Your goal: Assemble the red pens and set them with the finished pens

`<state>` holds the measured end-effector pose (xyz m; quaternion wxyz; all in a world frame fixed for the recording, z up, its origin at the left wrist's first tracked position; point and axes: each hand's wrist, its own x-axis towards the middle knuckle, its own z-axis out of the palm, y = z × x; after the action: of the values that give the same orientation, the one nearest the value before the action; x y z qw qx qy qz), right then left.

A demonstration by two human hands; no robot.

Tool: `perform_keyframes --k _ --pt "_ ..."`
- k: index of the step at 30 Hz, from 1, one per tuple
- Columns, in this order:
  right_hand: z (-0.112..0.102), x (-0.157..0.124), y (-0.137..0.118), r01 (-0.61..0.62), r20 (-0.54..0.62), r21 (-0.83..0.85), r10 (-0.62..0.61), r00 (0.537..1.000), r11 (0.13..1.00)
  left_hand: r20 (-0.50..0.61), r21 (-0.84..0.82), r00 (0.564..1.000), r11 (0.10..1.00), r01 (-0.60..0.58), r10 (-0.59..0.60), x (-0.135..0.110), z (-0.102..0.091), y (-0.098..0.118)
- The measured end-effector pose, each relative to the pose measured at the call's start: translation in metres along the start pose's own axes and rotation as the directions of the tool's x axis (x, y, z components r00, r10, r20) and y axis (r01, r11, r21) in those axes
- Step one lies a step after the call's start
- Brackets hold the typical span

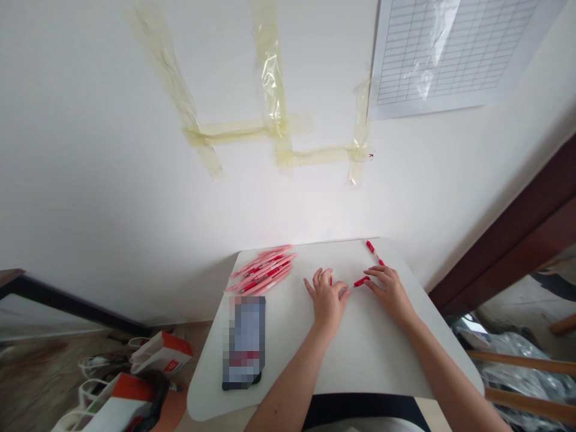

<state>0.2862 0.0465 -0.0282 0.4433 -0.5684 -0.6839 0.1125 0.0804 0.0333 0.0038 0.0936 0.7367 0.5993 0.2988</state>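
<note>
My left hand (327, 295) is over the white table, thumb and index finger pinched together and the other fingers spread. What the pinch holds is too small to make out. A small red piece (331, 280) shows beside its fingers. My right hand (387, 291) grips a short red pen part (361, 281) between thumb and fingers, its pale end pointing toward the left hand. Just beyond the right fingertips lies a red and white pen (374, 252). To the left is a pile of red pens (263, 270), many in pinkish sleeves.
A phone (245, 342), blurred out, lies on the table's (369, 354) left side. The wall behind carries yellowed tape (272, 78) and a gridded sheet (450, 54). Paper bags (164, 354) stand on the floor at left; wooden bars (526, 363) are at right.
</note>
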Motion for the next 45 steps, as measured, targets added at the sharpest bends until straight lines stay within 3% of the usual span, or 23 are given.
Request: perform_keyframes --k 8,13,18,25,35,45 --pt "0.001 0.000 0.004 0.007 0.008 -0.004 -0.007 1.000 1.000 -0.008 0.009 1.000 1.000 0.002 -0.002 0.000 0.000 -0.003" --pt "-0.001 0.000 0.003 0.018 -0.016 -0.001 -0.018 1.000 1.000 -0.071 -0.013 0.997 1.000 -0.025 0.024 0.000 0.000 -0.005" --pt "-0.004 0.001 0.000 0.028 -0.064 -0.014 -0.029 0.998 1.000 -0.077 0.013 0.997 1.000 -0.022 0.023 0.000 -0.019 -0.012" --pt "-0.002 -0.001 0.001 0.053 -0.085 -0.082 -0.060 0.995 0.995 -0.014 0.095 0.993 0.989 -0.116 0.118 -0.017 -0.045 -0.031" --pt "0.002 -0.005 0.000 0.141 -0.012 -0.159 -0.144 0.989 0.977 -0.014 0.074 0.984 0.982 -0.176 0.178 -0.020 -0.033 -0.025" --pt "0.001 -0.005 -0.009 0.184 0.025 -0.158 -0.183 0.983 0.970 -0.047 0.091 0.986 0.984 -0.156 0.161 -0.024 -0.031 -0.027"
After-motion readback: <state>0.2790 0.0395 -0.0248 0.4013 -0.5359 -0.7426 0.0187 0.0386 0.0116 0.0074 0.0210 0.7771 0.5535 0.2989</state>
